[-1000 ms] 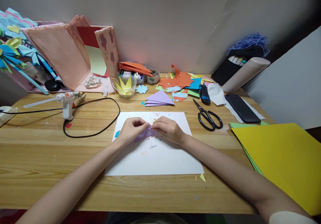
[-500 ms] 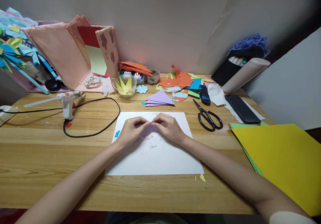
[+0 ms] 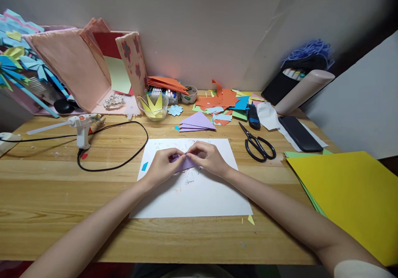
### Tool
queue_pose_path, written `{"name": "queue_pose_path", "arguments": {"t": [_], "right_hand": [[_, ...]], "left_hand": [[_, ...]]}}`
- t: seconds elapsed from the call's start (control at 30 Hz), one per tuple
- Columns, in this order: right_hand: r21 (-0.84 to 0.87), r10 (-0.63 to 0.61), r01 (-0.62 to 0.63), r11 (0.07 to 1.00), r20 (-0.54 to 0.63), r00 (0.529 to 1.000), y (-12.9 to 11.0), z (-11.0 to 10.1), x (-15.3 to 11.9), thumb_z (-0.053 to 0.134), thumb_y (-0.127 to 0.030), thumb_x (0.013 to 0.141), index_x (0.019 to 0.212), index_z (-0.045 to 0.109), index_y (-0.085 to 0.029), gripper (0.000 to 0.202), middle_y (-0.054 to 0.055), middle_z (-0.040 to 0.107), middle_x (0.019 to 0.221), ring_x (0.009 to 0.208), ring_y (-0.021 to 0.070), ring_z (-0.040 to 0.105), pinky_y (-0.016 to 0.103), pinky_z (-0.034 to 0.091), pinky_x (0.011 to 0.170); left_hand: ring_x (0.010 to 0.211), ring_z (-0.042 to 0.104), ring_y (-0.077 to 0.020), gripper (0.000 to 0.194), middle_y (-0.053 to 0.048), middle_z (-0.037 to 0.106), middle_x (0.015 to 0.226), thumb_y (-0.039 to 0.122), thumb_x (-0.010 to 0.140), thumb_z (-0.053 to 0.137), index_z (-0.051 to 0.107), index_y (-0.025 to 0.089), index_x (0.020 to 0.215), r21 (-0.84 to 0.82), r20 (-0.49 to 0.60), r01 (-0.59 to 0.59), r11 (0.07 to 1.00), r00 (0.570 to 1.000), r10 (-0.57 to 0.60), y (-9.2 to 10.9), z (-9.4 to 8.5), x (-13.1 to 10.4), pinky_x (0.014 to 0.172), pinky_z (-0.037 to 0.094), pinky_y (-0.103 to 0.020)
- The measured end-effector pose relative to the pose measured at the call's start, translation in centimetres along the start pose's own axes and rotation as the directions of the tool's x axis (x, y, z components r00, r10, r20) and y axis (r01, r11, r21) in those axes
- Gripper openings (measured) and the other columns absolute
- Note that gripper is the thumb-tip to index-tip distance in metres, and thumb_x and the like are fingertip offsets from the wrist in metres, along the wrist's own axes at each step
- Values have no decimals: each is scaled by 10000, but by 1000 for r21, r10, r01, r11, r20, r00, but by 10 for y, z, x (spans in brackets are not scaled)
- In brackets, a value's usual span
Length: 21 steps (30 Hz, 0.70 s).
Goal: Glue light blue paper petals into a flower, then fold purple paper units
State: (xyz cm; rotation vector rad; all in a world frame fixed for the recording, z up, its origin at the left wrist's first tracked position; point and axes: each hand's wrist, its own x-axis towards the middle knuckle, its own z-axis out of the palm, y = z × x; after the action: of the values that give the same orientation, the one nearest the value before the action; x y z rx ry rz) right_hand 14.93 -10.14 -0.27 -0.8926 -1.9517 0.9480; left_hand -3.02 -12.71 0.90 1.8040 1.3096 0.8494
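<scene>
A folded piece of purple paper (image 3: 186, 163) is pinched between both hands, a little above a white sheet (image 3: 199, 199) marked with coloured smudges. My left hand (image 3: 163, 163) grips its left side with thumb and fingers closed. My right hand (image 3: 208, 157) pinches the upper edge, its thumb tip close to the left one. The fingers cover much of the paper, so its full shape is hidden. Beyond the sheet lie several folded purple paper triangles (image 3: 197, 122). Black-handled scissors (image 3: 257, 143) rest to the right, blades pointing away.
At left stands a white glue gun (image 3: 82, 132) with its black cable looped on the table. A clear cup (image 3: 155, 108) of yellow paper, orange scraps (image 3: 220, 99), a utility knife (image 3: 254, 117) and a dark phone (image 3: 300, 134) line the back. Yellow sheets (image 3: 351, 195) lie at right.
My left hand has shifted slightly down, and more of the purple paper shows below the fingers. The right hand stays nearly in place; the view has moved very little.
</scene>
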Motion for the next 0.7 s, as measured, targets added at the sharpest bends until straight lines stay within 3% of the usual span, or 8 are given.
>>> {"name": "queue_pose_path", "arguments": {"t": [0.13, 0.47, 0.7], "right_hand": [[4, 2, -2, 1000, -6, 1000, 0, 1, 0, 558, -210, 802, 778, 626, -165, 86, 38, 620, 752, 706, 141, 560, 260, 440, 634], [279, 169, -200, 939, 131, 977, 12, -3, 4, 591, -294, 776, 781, 635, -147, 153, 37, 613, 772, 722, 138, 557, 255, 440, 655], [326, 235, -290, 900, 196, 952, 9, -7, 8, 631, -337, 740, 763, 641, -135, 204, 34, 606, 748, 698, 134, 538, 257, 418, 644]], "left_hand": [[646, 550, -135, 262, -30, 661, 733, 341, 809, 494, 665, 144, 780, -9, 28, -1, 1000, 1000, 1, 1, -1, 1, 591, 393, -229], [661, 531, -130, 221, -9, 644, 713, 307, 798, 509, 652, 146, 749, -78, 93, 9, 997, 996, -2, -4, -4, 7, 611, 383, -226], [647, 513, -121, 219, -2, 622, 685, 322, 782, 531, 633, 141, 713, -122, 133, 38, 992, 991, -21, -8, -7, 10, 612, 383, -219]]}}
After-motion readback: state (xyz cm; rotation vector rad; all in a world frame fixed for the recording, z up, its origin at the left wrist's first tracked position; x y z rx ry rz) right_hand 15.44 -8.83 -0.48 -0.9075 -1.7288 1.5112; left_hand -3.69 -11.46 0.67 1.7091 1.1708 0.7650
